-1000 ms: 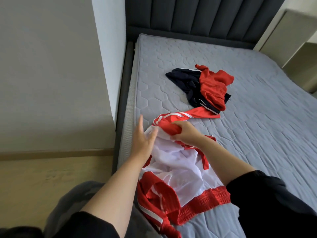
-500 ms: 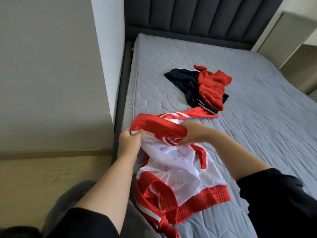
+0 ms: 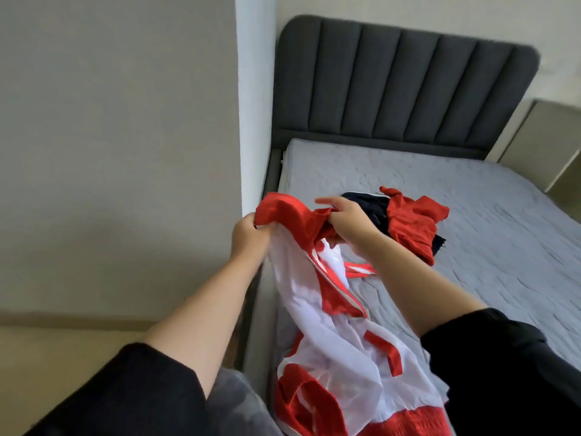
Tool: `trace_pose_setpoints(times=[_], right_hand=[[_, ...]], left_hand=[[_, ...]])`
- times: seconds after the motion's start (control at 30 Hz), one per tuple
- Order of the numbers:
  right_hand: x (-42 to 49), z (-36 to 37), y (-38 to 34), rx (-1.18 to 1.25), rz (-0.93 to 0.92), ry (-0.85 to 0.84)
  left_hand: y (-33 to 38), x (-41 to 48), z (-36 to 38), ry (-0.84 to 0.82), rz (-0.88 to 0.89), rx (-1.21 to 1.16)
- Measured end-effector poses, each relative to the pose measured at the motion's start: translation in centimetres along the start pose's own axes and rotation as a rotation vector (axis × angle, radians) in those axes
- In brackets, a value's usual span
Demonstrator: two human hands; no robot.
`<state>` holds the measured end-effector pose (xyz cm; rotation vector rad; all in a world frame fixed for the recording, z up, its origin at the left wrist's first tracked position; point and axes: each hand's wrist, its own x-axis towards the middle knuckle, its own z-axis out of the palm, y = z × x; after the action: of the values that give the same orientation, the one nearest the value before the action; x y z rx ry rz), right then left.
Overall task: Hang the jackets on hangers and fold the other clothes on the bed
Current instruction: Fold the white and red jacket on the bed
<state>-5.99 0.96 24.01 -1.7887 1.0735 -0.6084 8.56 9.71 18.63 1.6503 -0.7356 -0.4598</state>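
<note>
A red track jacket (image 3: 330, 328) with a white mesh lining hangs inside out above the bed's near left corner. My left hand (image 3: 250, 236) grips its red collar edge at the left. My right hand (image 3: 347, 223) grips the same red edge further right, index finger sticking out. The jacket's lower part trails down onto the grey mattress (image 3: 471, 247). Behind my right hand a crumpled pile of red and navy clothes (image 3: 412, 221) lies on the mattress.
A dark grey padded headboard (image 3: 393, 86) stands at the far end of the bed. A white wall corner (image 3: 254, 121) rises close to the bed's left side. A beige cabinet (image 3: 547, 143) is at the far right. Wooden floor shows at the lower left.
Both hands have lifted the jacket's red collar edge up off the mattress and spread it apart. The view has tilted up, showing the whole headboard.
</note>
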Motion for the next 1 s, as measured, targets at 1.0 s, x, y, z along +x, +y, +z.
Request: trace_pose_setpoints(times=[1.0], right_hand=[[-12.4, 5.6, -41.7, -0.108, -0.766, -0.094]], left_hand=[[35.7, -4.6, -33.7, 0.087, 0.517, -0.172]])
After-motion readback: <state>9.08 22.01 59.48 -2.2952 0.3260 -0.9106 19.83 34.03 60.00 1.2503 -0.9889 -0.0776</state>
